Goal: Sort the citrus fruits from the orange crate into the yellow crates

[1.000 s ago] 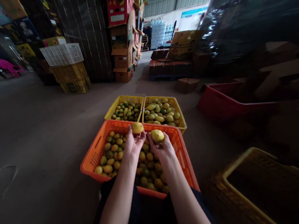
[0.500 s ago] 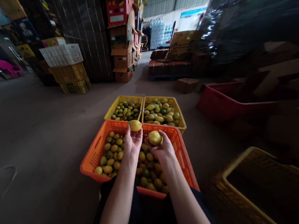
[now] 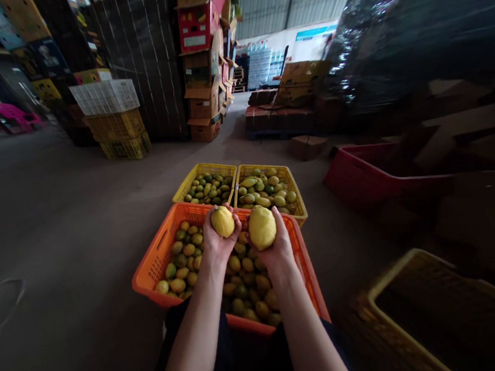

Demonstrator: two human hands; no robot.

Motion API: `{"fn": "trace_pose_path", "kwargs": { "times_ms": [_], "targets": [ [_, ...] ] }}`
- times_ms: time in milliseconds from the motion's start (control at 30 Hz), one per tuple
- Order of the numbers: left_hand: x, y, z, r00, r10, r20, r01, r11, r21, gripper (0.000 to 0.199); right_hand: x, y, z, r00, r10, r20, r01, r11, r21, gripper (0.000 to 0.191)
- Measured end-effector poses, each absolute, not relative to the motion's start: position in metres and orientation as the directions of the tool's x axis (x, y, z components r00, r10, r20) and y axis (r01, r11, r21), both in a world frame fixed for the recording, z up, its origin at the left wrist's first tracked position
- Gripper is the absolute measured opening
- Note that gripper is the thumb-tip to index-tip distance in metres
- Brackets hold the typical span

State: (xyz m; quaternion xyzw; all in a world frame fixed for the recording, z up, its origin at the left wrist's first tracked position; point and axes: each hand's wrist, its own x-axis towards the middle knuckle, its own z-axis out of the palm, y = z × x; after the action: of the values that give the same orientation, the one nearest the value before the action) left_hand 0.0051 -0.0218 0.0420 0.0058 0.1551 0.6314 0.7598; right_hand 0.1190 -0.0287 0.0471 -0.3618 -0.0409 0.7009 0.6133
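Note:
My left hand [image 3: 217,243] is closed around a yellow lemon [image 3: 223,221], one end of it turned up towards me. In my right hand [image 3: 281,245] sits a larger yellow lemon [image 3: 262,228], with the thumb along its right side. Both hands are raised over an orange crate [image 3: 155,263] that holds many yellow and green lemons [image 3: 189,249]. Behind it, touching side by side, stand a left yellow crate [image 3: 185,179] of mostly greener, smaller fruit and a right yellow crate [image 3: 296,190] of larger yellow-green fruit. My forearms hide part of the orange crate's contents.
A red crate [image 3: 341,171] stands to the right, and a yellow crate [image 3: 389,274] lies nearer me. Stacked cardboard boxes [image 3: 201,108] and white and yellow crates [image 3: 114,125] rise behind. A small carton [image 3: 307,147] is on the floor.
Both lemons have been turned in my hands and now show different sides. The right one has come up a little; the left one has dropped slightly. The crates stay in place.

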Motion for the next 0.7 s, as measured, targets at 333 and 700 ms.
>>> {"fn": "trace_pose_path", "kwargs": {
  "times_ms": [333, 700],
  "targets": [
    [0.006, -0.030, 0.055, 0.012, 0.970, -0.245, -0.898, 0.118, 0.424, 0.014, 0.123, -0.033, 0.042, -0.158, 0.977, -0.144, -0.745, -0.214, -0.631, 0.029],
    [0.016, -0.029, 0.047, 0.036, 0.986, -0.164, -0.867, 0.113, 0.485, 0.027, 0.114, -0.055, 0.044, 0.421, 0.872, 0.252, -0.378, 0.421, -0.824, 0.011]
  ]
}}
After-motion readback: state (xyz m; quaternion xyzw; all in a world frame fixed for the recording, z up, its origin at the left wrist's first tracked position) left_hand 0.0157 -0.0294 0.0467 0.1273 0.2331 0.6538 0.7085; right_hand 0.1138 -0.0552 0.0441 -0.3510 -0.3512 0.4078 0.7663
